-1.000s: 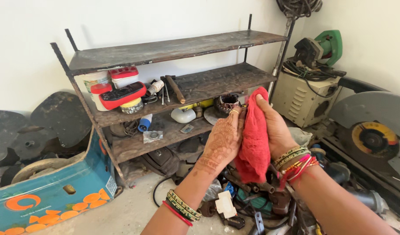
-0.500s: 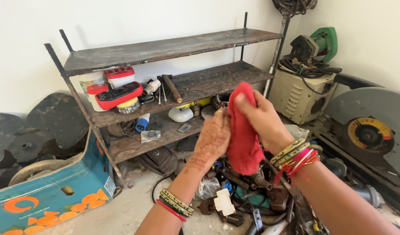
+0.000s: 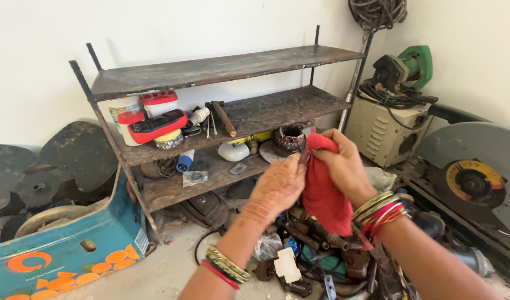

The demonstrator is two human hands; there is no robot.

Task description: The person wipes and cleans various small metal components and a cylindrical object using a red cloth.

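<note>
My left hand [image 3: 278,186] and my right hand [image 3: 343,166] are pressed together around a red cloth [image 3: 324,197] in front of the shelf rack. My right hand grips the top of the cloth from the right and its loose end hangs down below my wrist. From the left, my left hand's palm and fingers press against the cloth. A small dark edge shows between my left fingers and the cloth; I cannot tell what it is. Both wrists wear several bangles.
A rusty metal shelf rack [image 3: 221,69] holds a red meter [image 3: 155,125], containers [image 3: 124,108] and a motor stator [image 3: 289,138]. A pile of tools and cables [image 3: 310,255] lies below my hands. A cut-off saw [image 3: 474,178], a beige machine [image 3: 385,130] and a teal box [image 3: 66,244] stand around.
Both hands have dropped a little with the cloth. My right hand has closed over the cloth's top, which stood up above my fingers before. The view shifted slightly.
</note>
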